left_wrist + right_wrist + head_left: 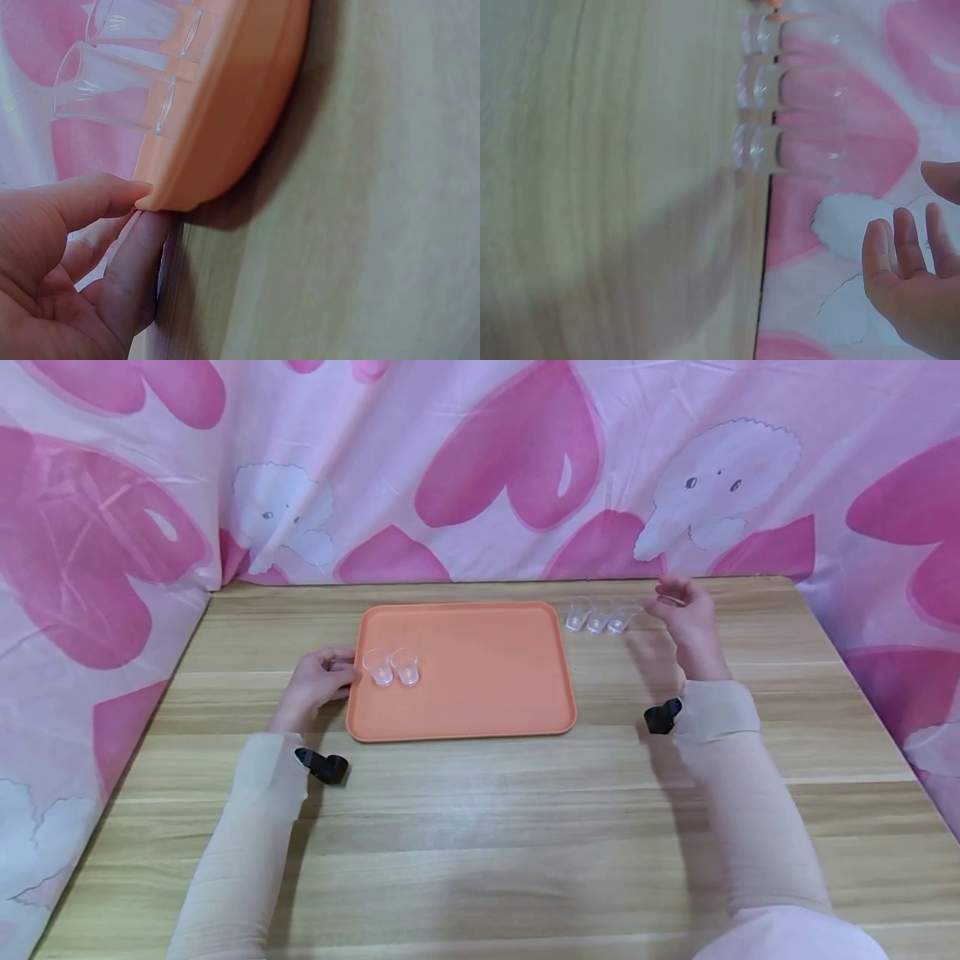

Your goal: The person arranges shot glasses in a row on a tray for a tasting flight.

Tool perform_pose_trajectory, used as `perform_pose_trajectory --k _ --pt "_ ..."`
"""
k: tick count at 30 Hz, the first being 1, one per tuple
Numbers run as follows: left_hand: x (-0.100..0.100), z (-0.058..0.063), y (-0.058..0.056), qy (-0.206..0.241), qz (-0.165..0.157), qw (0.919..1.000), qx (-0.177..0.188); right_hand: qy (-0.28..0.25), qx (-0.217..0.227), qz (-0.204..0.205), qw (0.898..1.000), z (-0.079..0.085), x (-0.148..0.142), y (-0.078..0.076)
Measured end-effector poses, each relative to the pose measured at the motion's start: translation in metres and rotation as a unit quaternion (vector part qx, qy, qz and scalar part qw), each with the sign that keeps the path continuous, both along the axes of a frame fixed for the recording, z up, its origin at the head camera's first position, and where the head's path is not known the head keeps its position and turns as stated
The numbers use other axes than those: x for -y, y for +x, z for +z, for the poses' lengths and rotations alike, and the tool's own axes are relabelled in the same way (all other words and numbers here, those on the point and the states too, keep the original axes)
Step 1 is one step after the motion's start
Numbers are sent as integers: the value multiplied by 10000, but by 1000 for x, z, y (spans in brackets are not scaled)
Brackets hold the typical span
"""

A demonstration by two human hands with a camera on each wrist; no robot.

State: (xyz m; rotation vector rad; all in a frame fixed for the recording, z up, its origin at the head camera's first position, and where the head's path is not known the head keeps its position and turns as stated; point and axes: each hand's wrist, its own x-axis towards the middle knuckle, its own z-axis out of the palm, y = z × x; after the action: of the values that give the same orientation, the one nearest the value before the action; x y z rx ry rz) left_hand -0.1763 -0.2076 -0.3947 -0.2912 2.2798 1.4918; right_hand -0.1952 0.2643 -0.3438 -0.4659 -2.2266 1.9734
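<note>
1 tray [487,681], long axis left to right, lies on the surface [480,827] bearing 2 upright cups [407,670]; 3 more [597,618] stand beside its far right corner. The left hand [311,687] pinches the tray's left rim; the right hand [692,620], fingers parted, holds nothing.

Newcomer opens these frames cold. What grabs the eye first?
Probably the orange tray on the wooden table, with two clear cups upright near its left side and the left hand pinching its left rim. Next, three more clear cups in a row just beyond its far right corner, the right hand beside them. Behind it all hangs loud pink heart-print cloth.
</note>
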Motion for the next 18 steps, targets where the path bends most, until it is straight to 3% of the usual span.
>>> perform_pose_trajectory --k 11,18 --pt "1 0 2 19 55 10000 -35 953 742 444 9917 -20 -4 -8" --pt "0 0 2 204 165 9995 -163 1161 1035 812 9845 -28 -2 -10"
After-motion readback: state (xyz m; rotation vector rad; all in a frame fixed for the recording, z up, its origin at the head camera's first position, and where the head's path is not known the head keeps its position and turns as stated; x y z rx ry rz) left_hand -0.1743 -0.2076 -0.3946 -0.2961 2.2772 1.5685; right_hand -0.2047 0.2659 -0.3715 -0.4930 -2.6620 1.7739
